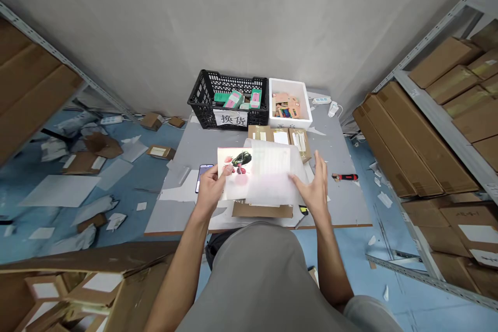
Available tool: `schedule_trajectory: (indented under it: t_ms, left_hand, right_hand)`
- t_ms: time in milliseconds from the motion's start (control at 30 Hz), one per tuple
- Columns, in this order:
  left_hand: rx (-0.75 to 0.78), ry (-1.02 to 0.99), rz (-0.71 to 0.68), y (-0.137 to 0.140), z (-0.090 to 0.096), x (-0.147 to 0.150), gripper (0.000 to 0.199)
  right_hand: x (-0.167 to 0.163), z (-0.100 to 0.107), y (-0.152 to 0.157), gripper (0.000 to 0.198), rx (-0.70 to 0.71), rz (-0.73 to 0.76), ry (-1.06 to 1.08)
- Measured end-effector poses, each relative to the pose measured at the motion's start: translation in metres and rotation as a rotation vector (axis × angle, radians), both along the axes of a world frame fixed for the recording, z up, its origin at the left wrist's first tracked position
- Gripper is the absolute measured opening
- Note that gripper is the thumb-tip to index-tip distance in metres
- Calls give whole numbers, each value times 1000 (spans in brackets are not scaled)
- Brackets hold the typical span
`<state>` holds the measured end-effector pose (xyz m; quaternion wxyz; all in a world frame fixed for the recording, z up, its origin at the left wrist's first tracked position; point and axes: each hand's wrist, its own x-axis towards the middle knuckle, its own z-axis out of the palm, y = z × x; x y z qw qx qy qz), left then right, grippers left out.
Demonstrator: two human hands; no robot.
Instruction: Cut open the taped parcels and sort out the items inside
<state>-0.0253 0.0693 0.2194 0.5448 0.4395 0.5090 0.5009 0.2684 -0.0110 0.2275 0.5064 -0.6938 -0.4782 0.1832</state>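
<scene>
My left hand (210, 187) is closed on the left end of a pale booklet (238, 187) printed with a dark green vegetable and red radishes, its thumb on top. A translucent sheet or bag (274, 179) covers the booklet's right part. My right hand (316, 187) is at the sheet's right edge, thumb against it and fingers spread apart. Beneath the booklet is a cardboard box (262, 211), mostly hidden. A phone (202, 174) lies behind my left hand. Near my right hand are a yellow and black tool (304, 210) and a red and black cutter (345, 177).
A black crate (202, 109) and a white foam box (307, 114) stand at the table's back, with small cartons (280, 136) before them. A power strip (321, 100) lies back right. Shelves of cartons (404, 140) flank the right; an open carton (150, 280) is front left. Packaging litters the floor.
</scene>
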Motion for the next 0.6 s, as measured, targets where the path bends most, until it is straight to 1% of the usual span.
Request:
schedule_trajectory:
  t_ms: [33,67,100,133,200,233,267,367,467,533,567,600]
  left_hand:
    - [9,11,-17,0,1,-2,65]
    - [14,20,-41,0,2,-4,65]
    - [14,26,-71,0,3,-6,65]
    - [10,28,-102,0,3,-8,65]
    - [0,33,-149,0,1,-14,63]
    - [-5,37,-163,1,-1,-18,63]
    - [-9,42,-170,1,-3,-21,62]
    - [-11,57,-168,1,-10,-31,62]
    - [-26,48,-151,0,-16,-35,64]
    - [-51,6,-108,-2,-20,-31,68]
    - [-63,-24,-73,-2,-23,-27,70]
    - [-71,-55,-33,-3,-26,-22,72]
  right_hand:
    - [2,5,2,108,-8,79,-70]
    - [4,10,4,103,-30,184,-103]
    - [5,13,7,93,-54,290,-96]
    - [6,14,9,80,-71,373,-55]
    - [7,12,14,57,-88,449,87]
    - [7,8,16,53,-97,449,166]
    - [6,3,18,54,-109,432,238]
    - [3,-17,21,67,-157,358,418]
    - [-4,-38,21,74,-182,266,601]
    - [-10,-49,18,76,-220,255,653]
    - [-13,-54,15,76,-237,273,632]
    - [-16,-57,10,73,-244,302,564]
